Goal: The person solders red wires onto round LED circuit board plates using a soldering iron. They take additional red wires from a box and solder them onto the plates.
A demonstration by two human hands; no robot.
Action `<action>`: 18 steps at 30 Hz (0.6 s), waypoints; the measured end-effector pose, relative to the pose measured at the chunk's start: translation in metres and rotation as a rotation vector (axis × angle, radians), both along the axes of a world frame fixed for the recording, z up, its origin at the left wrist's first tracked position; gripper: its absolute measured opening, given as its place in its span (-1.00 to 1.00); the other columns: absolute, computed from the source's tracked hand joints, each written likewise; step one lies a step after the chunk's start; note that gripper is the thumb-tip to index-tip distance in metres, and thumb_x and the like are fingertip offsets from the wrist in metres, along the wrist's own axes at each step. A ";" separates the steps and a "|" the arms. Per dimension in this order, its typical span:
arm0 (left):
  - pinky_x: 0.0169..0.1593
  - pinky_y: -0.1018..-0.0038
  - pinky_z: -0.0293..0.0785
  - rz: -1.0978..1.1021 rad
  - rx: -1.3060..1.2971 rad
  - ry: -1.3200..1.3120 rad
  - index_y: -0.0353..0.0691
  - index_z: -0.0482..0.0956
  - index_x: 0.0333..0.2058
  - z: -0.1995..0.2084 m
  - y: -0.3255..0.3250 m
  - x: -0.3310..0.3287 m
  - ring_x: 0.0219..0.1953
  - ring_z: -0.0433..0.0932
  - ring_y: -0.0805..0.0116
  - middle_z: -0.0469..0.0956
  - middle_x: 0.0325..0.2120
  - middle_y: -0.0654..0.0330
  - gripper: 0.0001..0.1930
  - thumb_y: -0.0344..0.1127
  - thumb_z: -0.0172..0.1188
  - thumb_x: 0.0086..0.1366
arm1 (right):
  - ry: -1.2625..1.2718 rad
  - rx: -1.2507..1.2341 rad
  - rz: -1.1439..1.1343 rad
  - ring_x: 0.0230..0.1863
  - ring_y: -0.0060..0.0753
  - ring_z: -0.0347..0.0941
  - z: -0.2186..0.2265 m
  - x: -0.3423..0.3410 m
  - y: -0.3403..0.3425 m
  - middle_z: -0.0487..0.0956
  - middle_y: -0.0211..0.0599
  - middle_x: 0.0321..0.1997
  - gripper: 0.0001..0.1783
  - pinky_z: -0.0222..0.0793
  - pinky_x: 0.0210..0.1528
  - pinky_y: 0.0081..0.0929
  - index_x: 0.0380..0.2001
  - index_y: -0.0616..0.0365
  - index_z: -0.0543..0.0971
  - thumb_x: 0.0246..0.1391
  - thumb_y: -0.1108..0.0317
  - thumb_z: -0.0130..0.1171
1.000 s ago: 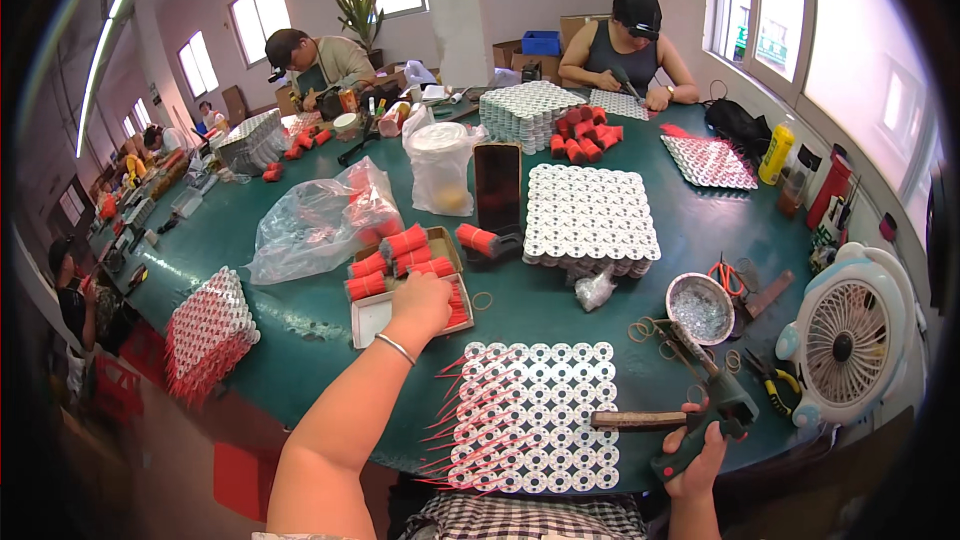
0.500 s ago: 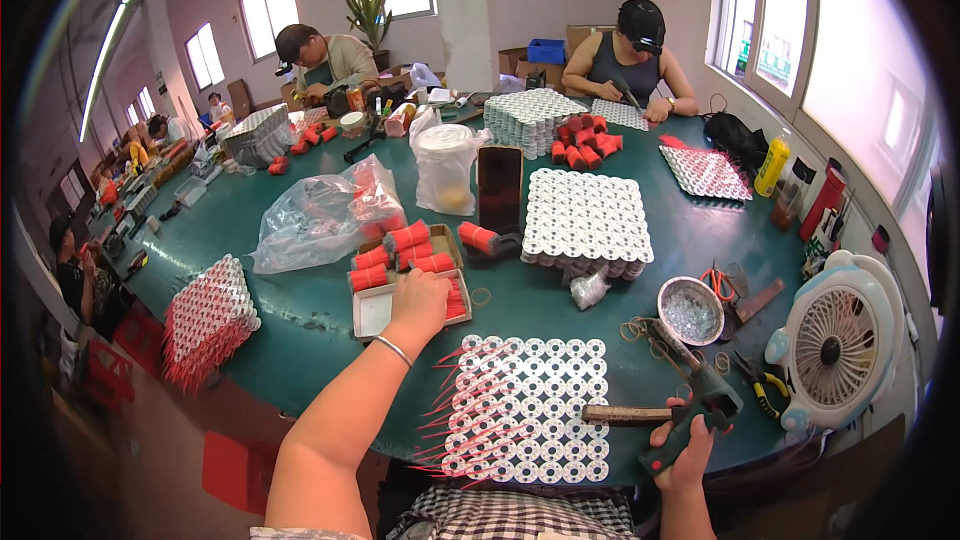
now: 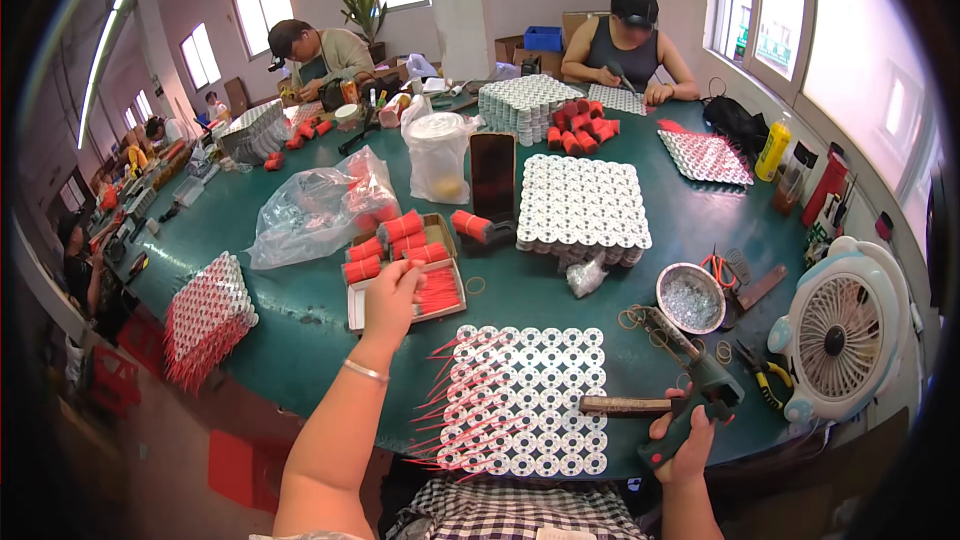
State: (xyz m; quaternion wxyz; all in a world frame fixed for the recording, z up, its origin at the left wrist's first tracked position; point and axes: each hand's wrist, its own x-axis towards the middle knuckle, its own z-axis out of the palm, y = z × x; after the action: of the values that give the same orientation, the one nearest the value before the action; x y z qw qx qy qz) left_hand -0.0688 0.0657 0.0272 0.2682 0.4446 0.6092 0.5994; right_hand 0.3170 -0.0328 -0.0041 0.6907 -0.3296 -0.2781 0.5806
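- i see my left hand (image 3: pixel 392 290) reaching into the shallow cardboard tray (image 3: pixel 357 308), its fingers curled down onto the loose red sticks (image 3: pixel 438 290); whether they actually pinch any i cannot tell.
- bundled red rolls (image 3: pixel 400 237) lie at the tray's far end, and a clear plastic bag (image 3: pixel 310 212) sits just beyond on the green table (image 3: pixel 300 320).
- my right hand (image 3: pixel 688 438) is wrapped tight around the dark green grip of a tool (image 3: pixel 700 390), held over the table's near edge.
- a wooden-handled hammer (image 3: pixel 625 405) lies just beside that hand, its handle resting on the white disc board (image 3: pixel 525 400).
- the board lies flat right in front of me, between my hands, with red sticks poking out along its left side.
- a metal bowl (image 3: pixel 690 298) stands beyond my right hand, and a small fan (image 3: pixel 845 335) stands to its right.
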 end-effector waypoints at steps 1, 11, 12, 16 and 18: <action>-0.36 0.65 0.37 0.002 -0.011 -0.049 -0.34 0.52 -0.35 0.010 -0.015 0.009 -0.42 0.45 0.58 0.51 -0.45 0.29 -0.82 -0.36 -0.02 0.25 | -0.008 -0.009 -0.014 -0.63 -0.42 0.38 -0.001 0.001 0.001 0.39 -0.05 -0.16 -0.56 0.35 -0.63 -0.53 -0.02 0.18 0.21 0.06 0.23 -0.08; -0.58 0.71 0.28 -0.142 -0.357 0.150 -0.36 0.53 -0.26 0.031 -0.091 0.046 -0.66 0.34 0.66 0.57 -0.48 0.22 -0.81 -0.42 0.06 0.17 | -0.022 -0.091 0.101 -0.60 -0.25 0.44 0.011 0.001 -0.007 0.38 0.00 -0.17 -0.48 0.41 -0.61 -0.42 -0.02 0.23 0.18 -0.01 0.20 0.01; -0.59 0.73 0.27 -0.296 -0.427 0.140 -0.36 0.52 -0.22 0.040 -0.095 0.065 -0.67 0.33 0.69 0.58 -0.50 0.24 -0.78 -0.43 0.09 0.14 | 0.031 -0.121 0.157 -0.55 -0.19 0.48 0.019 -0.002 -0.007 0.39 0.02 -0.14 -0.45 0.45 -0.60 -0.37 -0.01 0.28 0.19 -0.03 0.22 0.04; -0.44 0.70 0.43 -0.773 -0.737 -0.151 -0.35 0.45 -0.10 0.035 -0.094 0.121 -0.40 0.53 0.58 0.57 -0.32 0.18 -0.74 -0.43 0.02 0.23 | 0.036 0.006 0.452 -0.15 0.00 0.46 0.044 -0.028 0.011 0.39 0.05 -0.03 -0.43 0.40 -0.11 -0.12 0.06 0.35 0.19 -0.02 0.31 -0.01; -0.35 0.65 0.47 -0.867 -0.748 -0.425 -0.37 0.42 -0.08 0.017 -0.092 0.129 -0.22 0.53 0.46 0.53 -0.26 0.10 -0.74 -0.46 -0.01 0.25 | 0.053 0.072 0.560 0.07 -0.01 0.31 0.046 -0.041 0.018 0.38 0.00 0.00 -0.41 0.13 0.14 -0.08 0.10 0.35 0.17 -0.02 0.37 -0.01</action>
State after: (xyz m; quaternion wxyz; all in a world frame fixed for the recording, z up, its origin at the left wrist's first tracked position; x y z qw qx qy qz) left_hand 0.0604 -0.0265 0.0437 0.7415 0.3983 0.4751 0.2566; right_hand 0.2761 -0.0145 0.0421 0.5216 -0.1998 -0.3607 0.7469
